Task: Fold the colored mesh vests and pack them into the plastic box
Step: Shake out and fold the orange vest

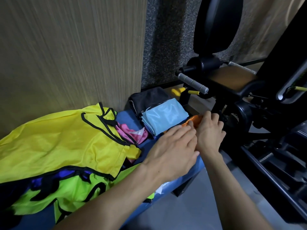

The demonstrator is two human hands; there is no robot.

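**Both hands on the orange vest at the table's far edge**

My left hand (172, 146) lies flat, fingers straight, over the orange vest (195, 121). My right hand (210, 130) curls its fingers round the same vest's far end. The folded light-blue vest (163, 116) sits just beside them, touching a black one (147, 98). The yellow vest (63, 140) lies unfolded on the blue table (182, 176). No legible writing.

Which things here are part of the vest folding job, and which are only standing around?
Part of the job:
- yellow vest
- green vest
- pink vest
- folded light blue vest
- orange vest under both hands
- black folded fabric

Only around:
- exercise machine
- wooden wall panel
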